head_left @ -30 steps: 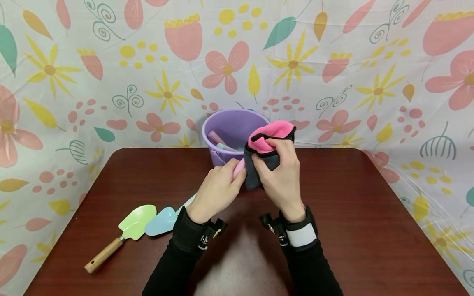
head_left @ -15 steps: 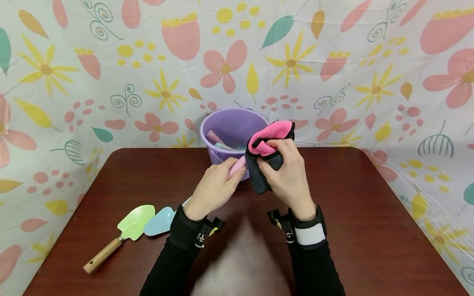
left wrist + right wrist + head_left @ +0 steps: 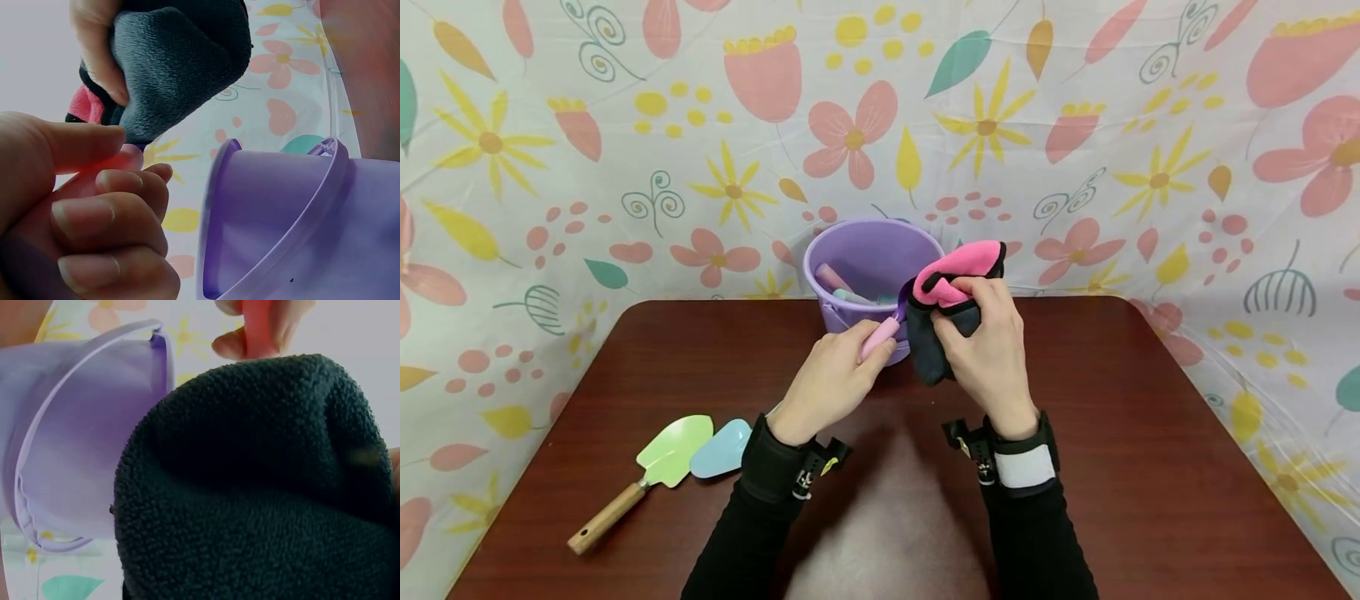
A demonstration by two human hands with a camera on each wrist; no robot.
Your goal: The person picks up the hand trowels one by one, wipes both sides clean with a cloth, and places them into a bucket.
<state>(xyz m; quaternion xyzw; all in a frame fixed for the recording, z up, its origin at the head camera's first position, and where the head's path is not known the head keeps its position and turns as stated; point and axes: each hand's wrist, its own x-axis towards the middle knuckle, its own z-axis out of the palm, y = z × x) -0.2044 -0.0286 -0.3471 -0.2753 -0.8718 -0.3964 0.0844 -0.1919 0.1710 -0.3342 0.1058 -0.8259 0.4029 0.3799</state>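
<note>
My left hand [image 3: 826,379] grips the pink handle of a small tool [image 3: 880,335] with a purple neck. Wrapped over the tool's far end, a cloth [image 3: 931,343], grey on one face and pink with black edging on the other, hides its head. My right hand [image 3: 991,354] holds this cloth between thumb and fingers. In the left wrist view, curled fingers surround the handle, whose tip meets the grey cloth [image 3: 178,75]. Grey cloth [image 3: 250,494] fills much of the right wrist view. Both hands are above the table, just in front of a purple bucket [image 3: 880,254].
Inside the bucket lie a pink handle [image 3: 831,277] and a pale green one [image 3: 853,296]. On the table's left lie a green trowel [image 3: 677,450] with a wooden handle and a blue trowel [image 3: 722,450], partly hidden by my left wrist. A patterned sheet [image 3: 1075,100] hangs behind.
My right hand and the cloth have shifted slightly right, away from my left hand. More of the pink handle shows, and the purple neck has come into sight.
</note>
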